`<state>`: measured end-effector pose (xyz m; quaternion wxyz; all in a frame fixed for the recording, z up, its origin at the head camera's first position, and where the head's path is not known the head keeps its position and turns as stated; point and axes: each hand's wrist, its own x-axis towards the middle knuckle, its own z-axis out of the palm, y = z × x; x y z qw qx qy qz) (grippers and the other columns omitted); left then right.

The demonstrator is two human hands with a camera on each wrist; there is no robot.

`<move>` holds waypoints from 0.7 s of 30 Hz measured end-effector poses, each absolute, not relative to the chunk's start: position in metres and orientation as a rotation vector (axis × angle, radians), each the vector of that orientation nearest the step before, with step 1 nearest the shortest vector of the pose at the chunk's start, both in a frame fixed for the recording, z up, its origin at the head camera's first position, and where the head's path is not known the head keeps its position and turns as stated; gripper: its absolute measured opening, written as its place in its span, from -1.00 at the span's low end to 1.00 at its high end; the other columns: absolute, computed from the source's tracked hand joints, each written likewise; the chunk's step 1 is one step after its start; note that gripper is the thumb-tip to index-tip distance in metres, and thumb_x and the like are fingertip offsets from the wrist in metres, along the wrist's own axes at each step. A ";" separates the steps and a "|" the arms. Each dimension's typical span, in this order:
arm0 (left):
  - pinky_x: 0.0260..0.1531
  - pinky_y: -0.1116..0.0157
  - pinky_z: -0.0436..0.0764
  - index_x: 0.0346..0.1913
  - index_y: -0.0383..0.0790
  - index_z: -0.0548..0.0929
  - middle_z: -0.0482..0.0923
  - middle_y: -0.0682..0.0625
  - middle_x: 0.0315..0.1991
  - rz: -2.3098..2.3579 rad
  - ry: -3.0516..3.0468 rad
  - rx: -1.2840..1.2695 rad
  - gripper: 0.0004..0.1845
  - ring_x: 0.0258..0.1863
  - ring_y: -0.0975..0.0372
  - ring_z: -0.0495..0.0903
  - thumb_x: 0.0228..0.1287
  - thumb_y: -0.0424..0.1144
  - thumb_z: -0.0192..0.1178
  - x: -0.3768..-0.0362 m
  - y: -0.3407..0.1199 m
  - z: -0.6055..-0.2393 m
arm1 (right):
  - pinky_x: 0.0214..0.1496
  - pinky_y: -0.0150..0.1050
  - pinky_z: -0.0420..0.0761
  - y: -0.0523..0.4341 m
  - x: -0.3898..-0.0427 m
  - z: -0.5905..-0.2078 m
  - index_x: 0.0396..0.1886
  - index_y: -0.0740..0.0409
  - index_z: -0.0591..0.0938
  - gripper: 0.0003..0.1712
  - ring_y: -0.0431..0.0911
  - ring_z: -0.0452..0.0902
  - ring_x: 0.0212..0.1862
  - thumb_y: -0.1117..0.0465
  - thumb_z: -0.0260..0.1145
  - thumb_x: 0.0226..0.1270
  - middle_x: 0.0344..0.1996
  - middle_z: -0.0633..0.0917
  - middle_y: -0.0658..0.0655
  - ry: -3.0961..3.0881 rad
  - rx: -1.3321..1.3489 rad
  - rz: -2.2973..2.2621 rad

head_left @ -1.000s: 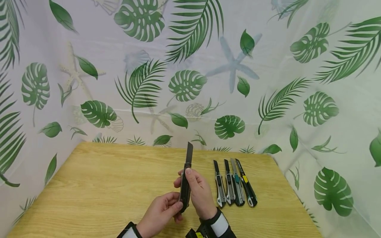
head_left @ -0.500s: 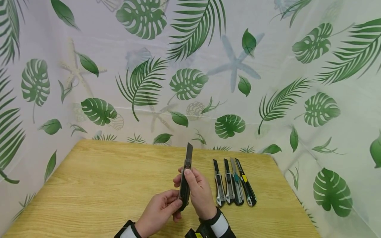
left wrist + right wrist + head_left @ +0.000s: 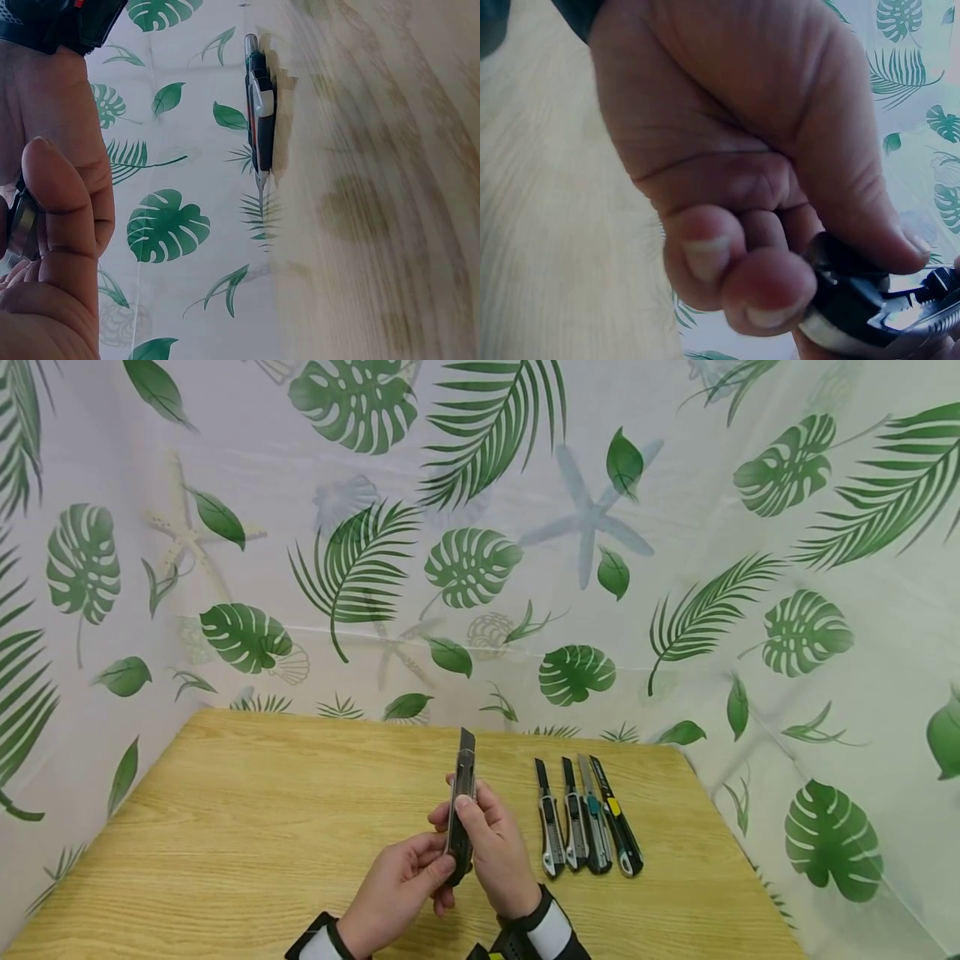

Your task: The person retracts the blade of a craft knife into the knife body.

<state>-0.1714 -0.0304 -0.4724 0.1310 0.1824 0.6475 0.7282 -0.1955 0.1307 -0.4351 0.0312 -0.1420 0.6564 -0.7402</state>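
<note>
- Knife (image 3: 461, 806), dark-bodied, is held upright above the table (image 3: 225, 827), its blade tip pointing up toward the curtain (image 3: 480, 552).
- The right hand (image 3: 489, 843) wraps the knife's body, fingers curled round it and thumb lying on its front face; the right wrist view shows the same clamped grasp on the dark casing.
- The left hand (image 3: 397, 889) pinches the knife's lower end between thumb and fingers.
- Just right of the knife, four more knives (image 3: 585, 818) lie side by side on the table, blades pointing away from the person, touching or nearly so.
- Behind the knife, the leaf-printed curtain walls the table on the far and side edges.
- Nothing lies between the knife and the row.
</note>
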 end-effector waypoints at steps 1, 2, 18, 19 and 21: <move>-0.43 0.28 0.66 0.27 -0.45 0.52 0.71 -0.16 -0.19 2.117 1.880 0.526 -0.60 -0.45 0.18 0.65 0.55 -0.24 0.14 -0.171 -0.030 -0.472 | 0.29 -0.07 0.42 0.131 -0.195 -0.435 0.43 0.16 0.41 -0.48 0.07 0.60 -0.01 0.01 0.08 0.65 -0.14 0.70 0.25 2.019 -0.437 -2.272; -0.43 0.28 0.66 0.27 -0.46 0.52 0.71 -0.18 -0.18 2.122 1.877 0.522 -0.60 -0.45 0.18 0.65 0.55 -0.24 0.14 -0.172 -0.030 -0.473 | 0.30 -0.08 0.40 0.131 -0.194 -0.436 0.44 0.14 0.40 -0.48 0.07 0.59 0.01 0.01 0.07 0.66 -0.12 0.69 0.24 2.017 -0.434 -2.260; -0.43 0.25 0.67 0.29 -0.44 0.52 0.72 -0.20 -0.17 2.185 1.902 0.438 -0.58 -0.46 0.18 0.65 0.54 -0.23 0.16 -0.175 -0.035 -0.469 | 0.20 -0.17 0.49 0.128 -0.189 -0.445 0.56 -0.03 0.24 -0.47 0.10 0.50 0.18 0.13 0.00 0.69 0.21 0.56 0.25 1.955 -0.551 -2.128; -0.42 0.25 0.67 0.30 -0.43 0.52 0.72 -0.20 -0.16 2.185 1.904 0.432 -0.58 -0.45 0.18 0.65 0.54 -0.23 0.16 -0.175 -0.036 -0.469 | 0.20 -0.17 0.49 0.128 -0.189 -0.445 0.56 -0.03 0.23 -0.47 0.09 0.49 0.19 0.13 0.00 0.70 0.23 0.55 0.24 1.946 -0.561 -2.119; -0.41 0.24 0.68 0.30 -0.43 0.51 0.72 -0.18 -0.13 2.182 1.907 0.426 -0.58 -0.45 0.18 0.66 0.54 -0.24 0.16 -0.176 -0.037 -0.468 | 0.20 -0.17 0.48 0.128 -0.188 -0.446 0.56 -0.04 0.22 -0.47 0.09 0.48 0.22 0.12 -0.01 0.70 0.27 0.53 0.22 1.927 -0.589 -2.108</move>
